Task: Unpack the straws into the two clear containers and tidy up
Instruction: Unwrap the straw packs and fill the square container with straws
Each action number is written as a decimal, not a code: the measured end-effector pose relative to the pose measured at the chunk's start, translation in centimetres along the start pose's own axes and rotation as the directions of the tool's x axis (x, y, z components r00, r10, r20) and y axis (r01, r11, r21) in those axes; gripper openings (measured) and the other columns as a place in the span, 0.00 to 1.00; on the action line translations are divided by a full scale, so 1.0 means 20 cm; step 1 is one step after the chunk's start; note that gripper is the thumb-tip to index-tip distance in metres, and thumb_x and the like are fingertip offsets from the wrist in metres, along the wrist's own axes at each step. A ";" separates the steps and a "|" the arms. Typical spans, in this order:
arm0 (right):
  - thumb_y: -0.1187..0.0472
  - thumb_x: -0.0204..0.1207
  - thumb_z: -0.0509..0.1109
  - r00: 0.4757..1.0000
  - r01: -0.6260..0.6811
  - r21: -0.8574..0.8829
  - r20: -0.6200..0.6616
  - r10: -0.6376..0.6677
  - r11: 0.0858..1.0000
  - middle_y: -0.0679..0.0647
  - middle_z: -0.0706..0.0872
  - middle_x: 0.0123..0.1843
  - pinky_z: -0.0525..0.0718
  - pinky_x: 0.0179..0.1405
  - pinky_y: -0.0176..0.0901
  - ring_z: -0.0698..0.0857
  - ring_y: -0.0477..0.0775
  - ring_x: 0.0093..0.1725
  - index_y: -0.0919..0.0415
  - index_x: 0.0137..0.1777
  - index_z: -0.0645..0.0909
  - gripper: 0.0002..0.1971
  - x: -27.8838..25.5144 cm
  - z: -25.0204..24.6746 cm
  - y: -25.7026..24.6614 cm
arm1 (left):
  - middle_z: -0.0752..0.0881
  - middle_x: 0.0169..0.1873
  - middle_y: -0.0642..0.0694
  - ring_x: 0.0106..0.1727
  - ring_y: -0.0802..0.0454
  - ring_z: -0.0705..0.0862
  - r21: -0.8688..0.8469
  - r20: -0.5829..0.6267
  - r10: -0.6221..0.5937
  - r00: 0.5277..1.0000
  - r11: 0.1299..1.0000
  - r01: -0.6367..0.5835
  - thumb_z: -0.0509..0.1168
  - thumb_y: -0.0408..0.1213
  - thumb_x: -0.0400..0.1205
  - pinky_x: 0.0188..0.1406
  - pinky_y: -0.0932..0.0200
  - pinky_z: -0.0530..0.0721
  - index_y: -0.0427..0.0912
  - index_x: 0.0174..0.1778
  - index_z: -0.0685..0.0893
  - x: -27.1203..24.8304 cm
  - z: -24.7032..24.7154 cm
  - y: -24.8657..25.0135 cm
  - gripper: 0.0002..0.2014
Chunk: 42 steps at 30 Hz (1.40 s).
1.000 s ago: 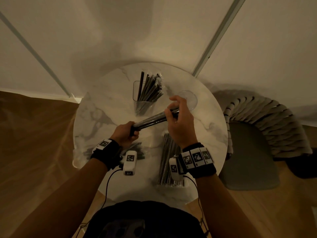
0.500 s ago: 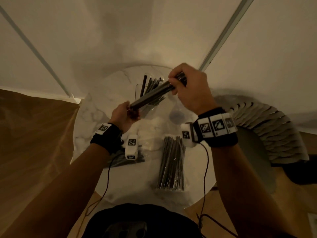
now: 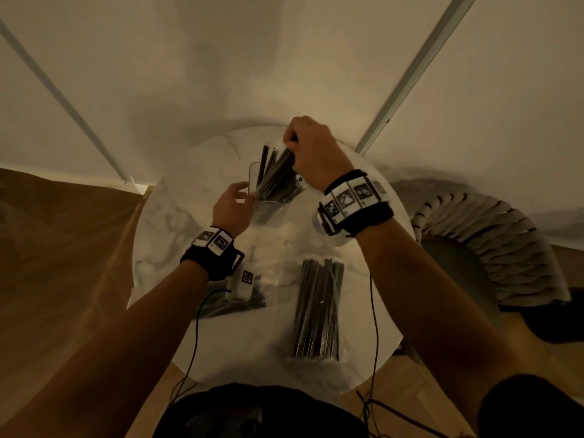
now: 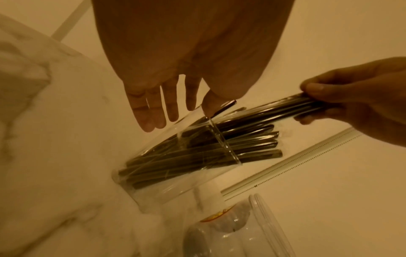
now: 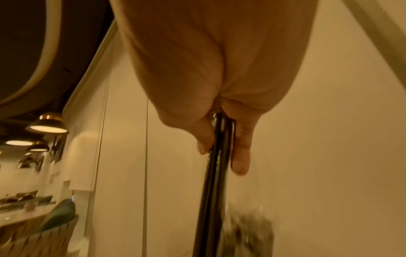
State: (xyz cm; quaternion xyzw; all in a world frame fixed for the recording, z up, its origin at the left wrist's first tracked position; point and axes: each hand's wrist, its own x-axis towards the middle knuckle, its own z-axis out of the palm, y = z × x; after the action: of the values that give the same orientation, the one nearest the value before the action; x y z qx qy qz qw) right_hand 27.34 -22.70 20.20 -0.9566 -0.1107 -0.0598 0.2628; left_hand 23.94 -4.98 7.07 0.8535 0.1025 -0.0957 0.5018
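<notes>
A: Head view: straws (image 3: 286,159) are pinched at their tops by the right hand (image 3: 311,150), tips inside the jar (image 3: 257,197) on the counter (image 3: 347,368). Left hand (image 3: 230,207) lies slack beside the glass.

B: Left wrist: fingers (image 4: 151,111) straight, nothing held. Unbraced, the jar could be tipped.

A: Right wrist: bundle (image 5: 216,156) clamped; a loosened pinch, and straws could be scattered.

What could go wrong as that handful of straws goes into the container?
1. The right hand pinches only the top end of the straw bundle, so the lower ends may splay past the rim.
2. The left hand is open beside the clear container, not gripping it; a sideways push might tip it.
</notes>
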 end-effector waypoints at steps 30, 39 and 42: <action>0.40 0.87 0.53 0.987 -0.161 0.060 0.026 0.160 0.985 0.49 0.56 0.89 0.44 0.87 0.65 0.48 0.51 0.89 0.53 0.87 0.55 0.32 -0.14 0.35 0.04 | 0.87 0.61 0.48 0.57 0.48 0.87 -0.135 0.048 -0.026 0.998 0.990 0.033 0.65 0.59 0.81 0.56 0.43 0.88 0.53 0.73 0.76 0.04 0.02 -0.08 0.26; 0.68 0.78 0.67 0.845 -0.056 0.325 -0.488 0.218 0.944 0.52 0.84 0.55 0.83 0.53 0.49 0.80 0.52 0.54 0.59 0.58 0.82 0.11 -0.56 0.39 0.03 | 0.88 0.55 0.47 0.54 0.50 0.85 0.169 0.135 -0.066 0.989 0.985 0.042 0.67 0.44 0.81 0.57 0.60 0.77 0.46 0.61 0.84 -0.15 -0.06 -0.39 0.14; 0.67 0.79 0.69 0.885 -0.243 0.437 -0.265 0.382 0.866 0.51 0.86 0.47 0.85 0.46 0.49 0.82 0.51 0.44 0.56 0.50 0.84 0.06 -0.79 0.58 0.09 | 0.85 0.60 0.49 0.61 0.45 0.83 0.358 0.298 -0.087 0.951 0.933 -0.027 0.69 0.52 0.72 0.64 0.51 0.78 0.53 0.64 0.82 -0.26 -0.09 -0.53 0.23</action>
State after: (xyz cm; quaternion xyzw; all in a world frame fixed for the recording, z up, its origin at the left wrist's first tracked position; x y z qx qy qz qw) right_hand 13.08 -21.11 6.70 -0.8642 0.0860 -0.1580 0.4698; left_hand 16.10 1.19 0.38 0.9033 0.0166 -0.2527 0.3463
